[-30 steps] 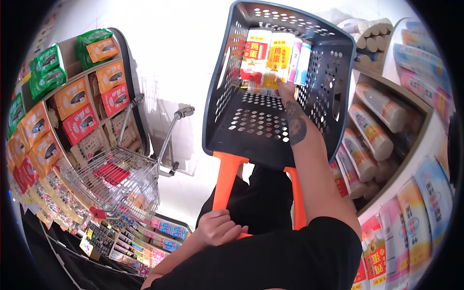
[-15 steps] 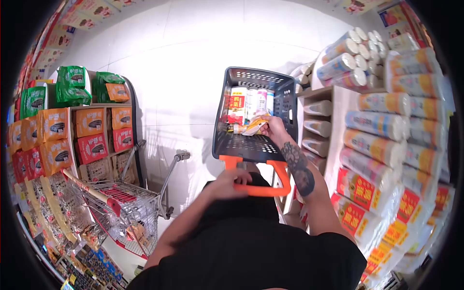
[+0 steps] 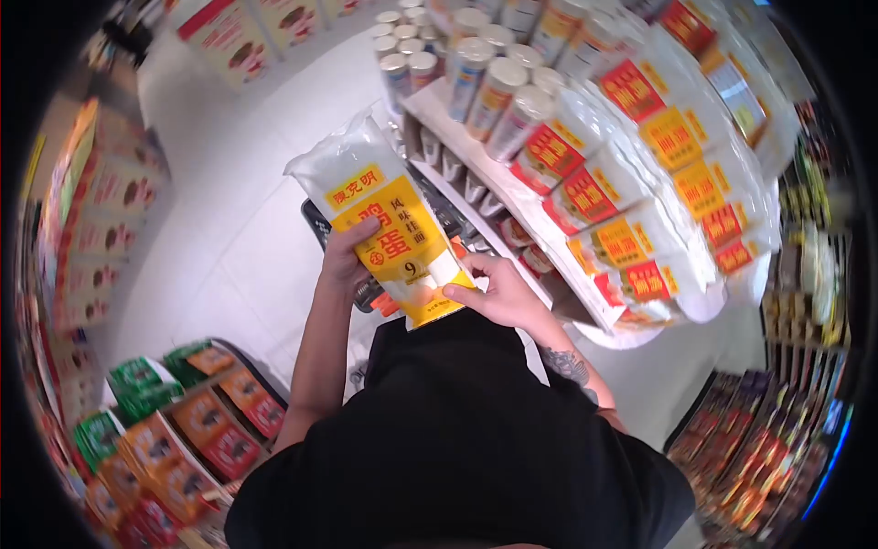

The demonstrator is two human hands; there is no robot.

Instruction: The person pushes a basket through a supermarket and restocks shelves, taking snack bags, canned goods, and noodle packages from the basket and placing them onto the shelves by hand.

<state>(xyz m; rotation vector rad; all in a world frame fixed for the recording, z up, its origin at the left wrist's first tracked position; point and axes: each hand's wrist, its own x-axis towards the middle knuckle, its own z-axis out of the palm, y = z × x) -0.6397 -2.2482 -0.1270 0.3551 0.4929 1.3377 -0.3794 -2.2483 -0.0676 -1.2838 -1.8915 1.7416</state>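
A yellow and clear plastic pack of dried noodles is held up in front of my body, its printed front facing me. My left hand grips its left edge, with the thumb on the front. At the lower right corner, my right hand is closed on the pack, thumb also on the front. Behind the pack is a dark shopping basket, mostly hidden; part of its orange handle shows below. The basket's contents cannot be seen.
To the right stands a display shelf stacked with noodle packs and upright wrapped rolls. Bagged snacks fill a rack at the lower left. Another stocked shelf is at the lower right.
My right hand has come up out of the basket, and the noodle pack is now raised between both hands. My left hand has left the orange handle. The view has turned right.
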